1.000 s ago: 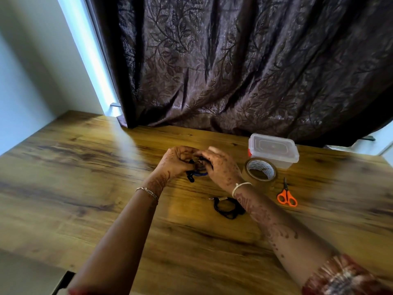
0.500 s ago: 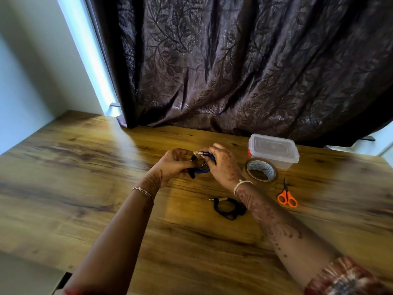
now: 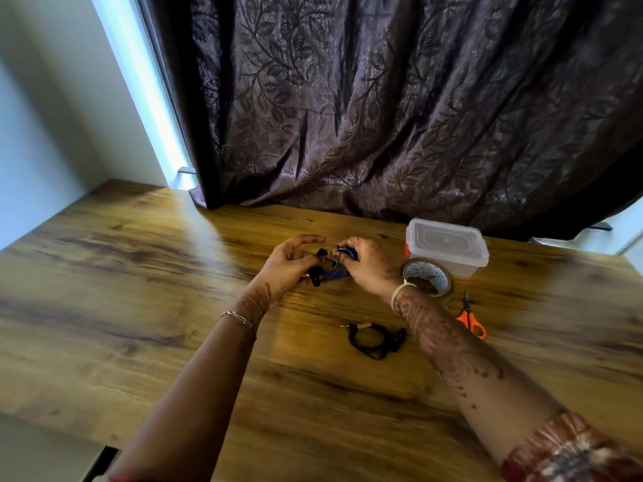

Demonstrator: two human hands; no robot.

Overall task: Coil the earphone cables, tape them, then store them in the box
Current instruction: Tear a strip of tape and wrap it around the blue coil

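Blue earphone cable [image 3: 335,274] held mid-air, long axis left–right; left hand [image 3: 290,264] pinches earbud end, right hand [image 3: 370,264] grips the coil; tape roll [image 3: 431,277] just beside right wrist — nearer hand

- Left hand [image 3: 288,264] pinches the cable [image 3: 333,275], forefinger stretched out.
- Right hand [image 3: 374,269] grips it, fingers curled.
- Both forearms reach forward, hands close together.

Glossy wood-grain table [image 3: 139,307], clear plastic box [image 3: 447,250], sheeny patterned cloth curtain [image 3: 382,99].
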